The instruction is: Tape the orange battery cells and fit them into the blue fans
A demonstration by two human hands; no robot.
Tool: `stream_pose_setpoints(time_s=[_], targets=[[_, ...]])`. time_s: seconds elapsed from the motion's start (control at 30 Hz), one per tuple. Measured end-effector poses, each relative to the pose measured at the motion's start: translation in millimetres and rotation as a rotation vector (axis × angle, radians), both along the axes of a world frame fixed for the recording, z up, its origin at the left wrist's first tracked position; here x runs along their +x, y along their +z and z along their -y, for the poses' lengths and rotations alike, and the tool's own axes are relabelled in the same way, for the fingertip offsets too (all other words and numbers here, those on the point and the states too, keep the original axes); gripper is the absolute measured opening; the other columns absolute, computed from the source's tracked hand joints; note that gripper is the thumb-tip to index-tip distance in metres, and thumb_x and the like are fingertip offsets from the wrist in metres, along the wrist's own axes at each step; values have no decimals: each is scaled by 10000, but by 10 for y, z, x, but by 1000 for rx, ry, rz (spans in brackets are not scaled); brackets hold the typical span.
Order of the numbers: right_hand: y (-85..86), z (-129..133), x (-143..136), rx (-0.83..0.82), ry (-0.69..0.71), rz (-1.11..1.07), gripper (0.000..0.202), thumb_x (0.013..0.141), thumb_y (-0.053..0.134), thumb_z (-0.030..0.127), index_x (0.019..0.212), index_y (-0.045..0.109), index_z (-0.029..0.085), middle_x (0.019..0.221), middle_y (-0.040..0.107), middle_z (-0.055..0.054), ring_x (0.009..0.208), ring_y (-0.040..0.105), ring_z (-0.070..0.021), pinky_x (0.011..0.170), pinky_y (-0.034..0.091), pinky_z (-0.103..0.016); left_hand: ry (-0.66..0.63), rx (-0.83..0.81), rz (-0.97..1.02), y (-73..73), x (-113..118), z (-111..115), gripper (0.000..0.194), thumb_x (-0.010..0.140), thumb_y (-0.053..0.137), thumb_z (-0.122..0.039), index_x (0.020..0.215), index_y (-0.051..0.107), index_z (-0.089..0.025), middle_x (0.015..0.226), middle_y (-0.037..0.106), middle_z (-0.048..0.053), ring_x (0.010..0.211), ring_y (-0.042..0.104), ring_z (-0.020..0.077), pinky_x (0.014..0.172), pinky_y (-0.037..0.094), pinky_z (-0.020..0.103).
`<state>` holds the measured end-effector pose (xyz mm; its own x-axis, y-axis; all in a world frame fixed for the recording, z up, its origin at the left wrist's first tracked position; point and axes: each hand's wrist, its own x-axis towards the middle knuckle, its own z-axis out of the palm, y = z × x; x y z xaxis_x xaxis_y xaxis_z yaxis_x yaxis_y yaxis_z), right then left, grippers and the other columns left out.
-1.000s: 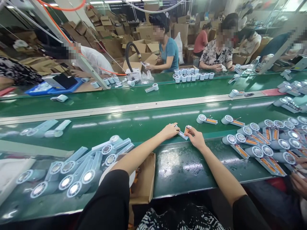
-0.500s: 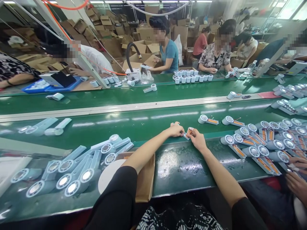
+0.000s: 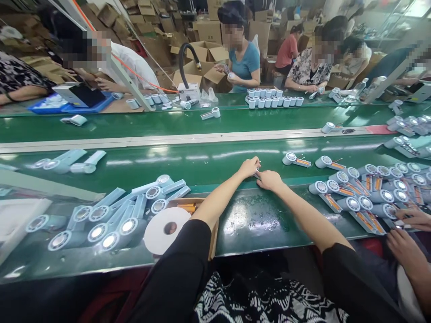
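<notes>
White roll (image 3: 155, 231) now more exposed near the green belt (image 3: 202, 168), hands (image 3: 249, 167) (image 3: 270, 180) closed around a mostly hidden part (image 3: 257, 172), cartons (image 3: 207, 33) beyond.

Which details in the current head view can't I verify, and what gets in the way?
- Held piece, head view: mostly covered by the left hand and right hand.
- Rest of the carton, head view: behind the white roll and left sleeve.
- Object held by the person in the blue top, head view: too small.
- Neighbour's forearm, head view: cut off by the right edge.
</notes>
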<state>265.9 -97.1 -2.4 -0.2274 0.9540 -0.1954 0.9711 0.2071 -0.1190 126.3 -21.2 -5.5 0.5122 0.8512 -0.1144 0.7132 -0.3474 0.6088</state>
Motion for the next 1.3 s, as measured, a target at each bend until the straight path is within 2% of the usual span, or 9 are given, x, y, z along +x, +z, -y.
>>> stream_pose_setpoints(time_s=[0.17, 0.37, 0.5, 0.6, 0.73, 0.87, 0.97, 1.1, 1.3], targets=[[121, -255, 70, 37, 99, 9, 211, 970, 658, 308, 1045, 819, 194, 1160, 801, -141, 1115, 726, -268, 962, 524, -315, 24, 54, 8, 397, -584, 302, 377, 990, 622, -298, 1353, 561, -216, 1352, 711, 124, 1222, 670, 251, 1002, 501, 333], [14, -311, 121, 279, 15, -68, 324, 997, 550, 258, 1203, 761, 124, 1274, 749, -224, 1191, 687, -342, 1034, 517, -457, -26, 182, -244, 747, -2607, 1538, 254, 939, 681, -477, 918, 727, -229, 993, 771, 69, 1046, 707, 265, 976, 509, 337], [-64, 41, -338, 621, -102, -425, 327, 958, 574, 319, 1185, 728, 143, 1306, 705, -234, 1260, 623, -375, 1120, 455, -567, -51, 224, -377, 588, -3532, 2406, 376, 865, 758, -452, 1203, 731, -289, 1307, 739, 57, 1330, 604, 302, 1129, 452, 421], [44, 403, -993, 484, 76, -683, 300, 979, 548, 382, 1137, 734, 208, 1203, 737, -174, 1154, 663, -330, 1062, 516, -496, 3, 260, -393, 442, -3670, 2650, 572, 820, 788, -355, 1376, 657, -318, 1476, 649, 56, 1490, 461, 326, 1195, 413, 487], [340, 840, -1717, 36, 309, -822, 267, 973, 588, 427, 1057, 751, 234, 1028, 788, -88, 857, 706, -242, 841, 575, -368, 67, 300, -321, 495, -3598, 2742, 524, 795, 802, -322, 1307, 695, -278, 1337, 701, 95, 1442, 489, 354, 1121, 511, 472], [476, 1245, -1971, -432, 351, -882, 356, 924, 686, 452, 1193, 737, 225, 1117, 810, -67, 671, 694, -172, 688, 558, -303, 195, 387, -237, 696, -3632, 3062, 341, 904, 700, -370, 1231, 700, -276, 1266, 707, 103, 1384, 510, 363, 1125, 509, 531], [417, 1553, -2092, -677, 312, -943, 472, 862, 770, 505, 1234, 727, 219, 1193, 794, -84, 644, 703, -155, 627, 556, -280, 243, 396, -181, 764, -3599, 3343, 561, 840, 745, -371, 1376, 620, -264, 1376, 636, 143, 1453, 426, 406, 1150, 492, 578], [334, 1900, -2253, -1040, 353, -1045, 494, 872, 728, 646, 994, 774, 170, 954, 812, -67, 532, 641, -112, 537, 506, -231, 345, 544, -155, 675, -3520, 3521, 719, 818, 661, -137, 1505, 477, -245, 1406, 580, 160, 1512, 357, 411, 1215, 424, 620], [446, 1801, -2319, -833, 854, -724, 371, 968, 681, 566, 908, 781, 214, 786, 779, 6, 604, 663, -122, 595, 461, -218, 660, 726, -99, 343, -3636, 3622, 578, 855, 653, -114, 1393, 506, -269, 1287, 614, 127, 1404, 466, 386, 1155, 463, 613]])
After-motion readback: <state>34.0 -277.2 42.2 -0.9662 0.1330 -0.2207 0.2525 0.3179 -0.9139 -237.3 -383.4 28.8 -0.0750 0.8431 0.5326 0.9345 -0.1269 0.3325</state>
